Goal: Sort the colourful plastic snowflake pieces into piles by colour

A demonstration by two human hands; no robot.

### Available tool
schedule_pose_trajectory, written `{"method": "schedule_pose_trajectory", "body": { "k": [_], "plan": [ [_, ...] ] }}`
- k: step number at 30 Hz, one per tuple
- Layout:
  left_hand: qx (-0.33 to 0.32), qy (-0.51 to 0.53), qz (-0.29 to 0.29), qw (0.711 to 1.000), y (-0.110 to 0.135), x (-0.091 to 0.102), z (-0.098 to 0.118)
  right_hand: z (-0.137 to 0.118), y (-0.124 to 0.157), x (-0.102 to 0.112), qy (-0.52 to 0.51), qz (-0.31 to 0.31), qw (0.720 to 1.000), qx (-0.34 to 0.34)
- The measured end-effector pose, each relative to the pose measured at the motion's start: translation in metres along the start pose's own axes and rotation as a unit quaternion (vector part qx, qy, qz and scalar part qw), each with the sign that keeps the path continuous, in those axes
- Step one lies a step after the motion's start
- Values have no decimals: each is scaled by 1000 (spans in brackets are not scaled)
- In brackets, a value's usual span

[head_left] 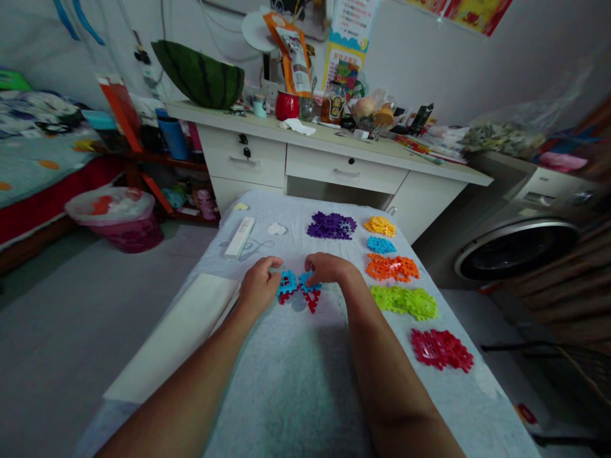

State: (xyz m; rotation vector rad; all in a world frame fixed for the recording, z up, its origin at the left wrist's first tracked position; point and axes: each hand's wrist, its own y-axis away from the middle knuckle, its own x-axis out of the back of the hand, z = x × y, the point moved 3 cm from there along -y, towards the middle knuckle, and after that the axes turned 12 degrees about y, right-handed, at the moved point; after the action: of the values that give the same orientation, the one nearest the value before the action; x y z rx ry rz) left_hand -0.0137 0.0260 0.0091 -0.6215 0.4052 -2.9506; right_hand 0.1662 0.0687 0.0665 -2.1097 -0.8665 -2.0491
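Two blue pieces [287, 283], red ones [312, 301] seemingly attached, lightly pinched at frame centre by left hand [260, 280] and right hand [328, 268]; early stage judged, six colour piles [405, 302] unused, right of centre.

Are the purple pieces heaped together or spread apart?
Heaped together: the purple pieces overlap in one dense cluster on the cloth.

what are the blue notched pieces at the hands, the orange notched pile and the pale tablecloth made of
Bright blue notched square pieces: probably moulded plastic, from even colour and toothed edges; finish unclear.
Orange pile of notched pieces: likely plastic, glossy, with a pale highlight.
Pale blue-grey tablecloth: probably fabric, matt, with soft wrinkles.
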Motion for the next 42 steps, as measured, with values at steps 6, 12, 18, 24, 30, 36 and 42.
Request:
{"method": "schedule_pose_trajectory", "body": {
  "k": [6, 12, 18, 24, 30, 36, 42],
  "plan": [
    [-9, -21, -29, 999, 1, -4, 0, -6, 2, 1, 33, -26, 999, 5],
    [-21, -22, -44, 999, 2, -6, -1, 3, 4, 4, -25, -16, 1000, 6],
    [-12, -14, -70, 997, 3, -8, 5, 16, 11, 13, -115, 22, 993, 7],
    [-9, -6, -83, 997, 3, -9, 9, 37, 15, 18, -183, 86, 979, 2],
    [-9, 5, -86, 996, 5, -9, 8, 100, 20, 34, -198, 235, 950, -59],
    [-12, 8, -91, 996, 5, -8, 12, 193, 28, 39, -167, 344, 877, -293],
    [-9, -6, -95, 995, 4, -9, 12, 239, 33, 26, -108, 292, 860, -405]
  ]
}}
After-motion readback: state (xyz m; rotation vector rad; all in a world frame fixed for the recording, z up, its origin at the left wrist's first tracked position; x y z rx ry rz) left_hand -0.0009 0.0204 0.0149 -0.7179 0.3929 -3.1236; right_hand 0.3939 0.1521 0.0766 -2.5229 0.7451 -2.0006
